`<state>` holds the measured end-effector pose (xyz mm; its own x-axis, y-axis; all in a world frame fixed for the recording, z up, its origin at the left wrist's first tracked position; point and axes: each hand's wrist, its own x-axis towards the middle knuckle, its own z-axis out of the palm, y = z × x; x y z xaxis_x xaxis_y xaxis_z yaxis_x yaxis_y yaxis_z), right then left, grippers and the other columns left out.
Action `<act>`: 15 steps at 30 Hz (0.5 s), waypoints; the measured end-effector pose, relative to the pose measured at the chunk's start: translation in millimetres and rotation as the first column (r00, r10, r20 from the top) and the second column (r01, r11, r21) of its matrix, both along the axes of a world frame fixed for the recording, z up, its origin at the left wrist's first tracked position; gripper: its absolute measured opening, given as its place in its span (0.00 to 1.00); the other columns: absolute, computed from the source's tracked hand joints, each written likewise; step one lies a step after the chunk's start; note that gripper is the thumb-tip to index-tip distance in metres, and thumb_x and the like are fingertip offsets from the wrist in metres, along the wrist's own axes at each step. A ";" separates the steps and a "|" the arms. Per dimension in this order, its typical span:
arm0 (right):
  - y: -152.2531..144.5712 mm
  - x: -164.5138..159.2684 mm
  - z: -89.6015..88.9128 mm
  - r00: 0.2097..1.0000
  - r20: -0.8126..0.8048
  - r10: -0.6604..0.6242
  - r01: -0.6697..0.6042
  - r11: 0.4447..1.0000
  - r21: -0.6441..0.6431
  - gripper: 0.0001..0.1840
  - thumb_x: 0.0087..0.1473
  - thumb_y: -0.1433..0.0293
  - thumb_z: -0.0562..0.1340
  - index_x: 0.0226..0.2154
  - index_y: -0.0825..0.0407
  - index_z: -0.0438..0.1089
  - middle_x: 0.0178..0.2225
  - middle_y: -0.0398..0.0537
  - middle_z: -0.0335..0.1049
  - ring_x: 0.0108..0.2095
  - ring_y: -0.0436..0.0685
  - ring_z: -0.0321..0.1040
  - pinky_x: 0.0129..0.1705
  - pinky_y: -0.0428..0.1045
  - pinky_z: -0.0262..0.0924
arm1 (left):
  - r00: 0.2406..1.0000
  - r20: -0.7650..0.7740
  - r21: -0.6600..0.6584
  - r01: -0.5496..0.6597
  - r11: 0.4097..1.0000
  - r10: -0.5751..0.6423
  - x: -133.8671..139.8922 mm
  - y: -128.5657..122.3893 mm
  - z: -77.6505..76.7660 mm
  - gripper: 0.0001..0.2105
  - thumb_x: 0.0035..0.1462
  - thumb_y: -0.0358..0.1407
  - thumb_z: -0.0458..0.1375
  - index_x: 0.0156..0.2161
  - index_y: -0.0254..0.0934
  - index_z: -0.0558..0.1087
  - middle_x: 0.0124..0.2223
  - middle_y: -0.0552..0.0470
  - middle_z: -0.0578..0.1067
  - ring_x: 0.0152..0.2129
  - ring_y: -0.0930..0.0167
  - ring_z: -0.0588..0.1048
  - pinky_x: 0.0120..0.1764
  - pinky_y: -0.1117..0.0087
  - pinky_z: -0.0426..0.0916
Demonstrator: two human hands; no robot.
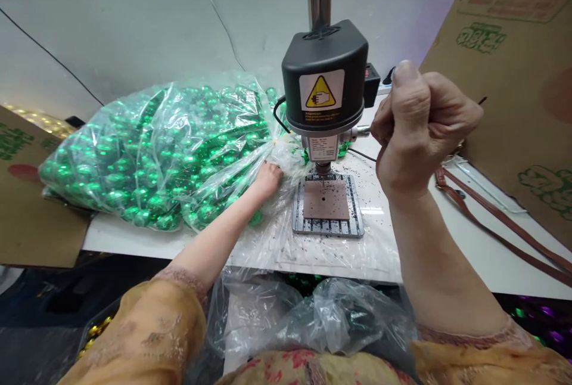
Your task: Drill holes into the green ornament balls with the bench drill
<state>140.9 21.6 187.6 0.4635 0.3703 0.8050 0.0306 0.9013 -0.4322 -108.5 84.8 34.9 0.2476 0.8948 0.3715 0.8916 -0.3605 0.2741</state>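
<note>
My right hand [415, 126] is raised beside the drill press [325, 78], its fingers closed around a feed lever [361, 131] that comes out of the press's side. My left hand [269, 179] rests at the gathered mouth of a clear plastic bag [152, 158] full of shiny green balls. Its fingers are curled, and the fingertips and anything in them are hidden. Under the drill chuck [322, 168], a brown square plate [326, 201] with a small dark hole lies on the slotted metal base [296, 218].
Dark shavings are scattered around the base on the white table [379, 248]. Cardboard boxes [513, 75] stand at both sides. A brown strap [500, 224] lies at the right. Crumpled clear plastic [339, 313] hangs below the front edge. A black cable [361, 154] runs behind the press.
</note>
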 end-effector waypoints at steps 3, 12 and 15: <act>1.1 0.6 -1.3 1.000 0.011 -0.004 0.004 1.000 -0.001 0.25 0.60 0.67 0.61 0.14 0.51 0.56 0.13 0.35 0.52 0.14 0.42 0.46 0.21 0.48 0.45 | 0.995 0.093 0.005 -0.020 1.000 0.020 10.0 -14.5 13.6 0.14 0.44 0.31 0.69 0.34 0.39 0.69 0.33 0.49 0.72 0.40 0.59 0.73 0.47 0.57 0.70; -0.1 0.3 -1.1 1.000 0.004 0.030 -0.030 0.999 0.041 0.24 0.59 0.70 0.61 0.14 0.51 0.57 0.12 0.35 0.51 0.14 0.41 0.45 0.20 0.47 0.45 | 0.296 0.944 -0.238 0.298 0.925 0.147 76.7 -90.0 -2.3 0.27 0.54 0.49 0.65 0.53 0.38 0.66 0.48 0.45 0.77 0.44 0.66 0.78 0.47 0.62 0.74; -2.6 0.8 -0.3 1.000 0.027 0.016 -0.016 1.000 0.020 0.25 0.60 0.70 0.60 0.14 0.52 0.56 0.12 0.34 0.51 0.14 0.41 0.45 0.20 0.47 0.45 | 0.354 0.927 -0.231 0.280 0.932 0.124 78.8 -87.8 -17.6 0.28 0.53 0.48 0.66 0.55 0.38 0.67 0.50 0.45 0.77 0.48 0.66 0.76 0.53 0.62 0.69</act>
<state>141.6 19.0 187.3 0.4355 0.3609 0.8247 0.0276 0.9103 -0.4129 -29.7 -3.0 17.4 0.0069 0.9912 0.1321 -0.0305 -0.1318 0.9908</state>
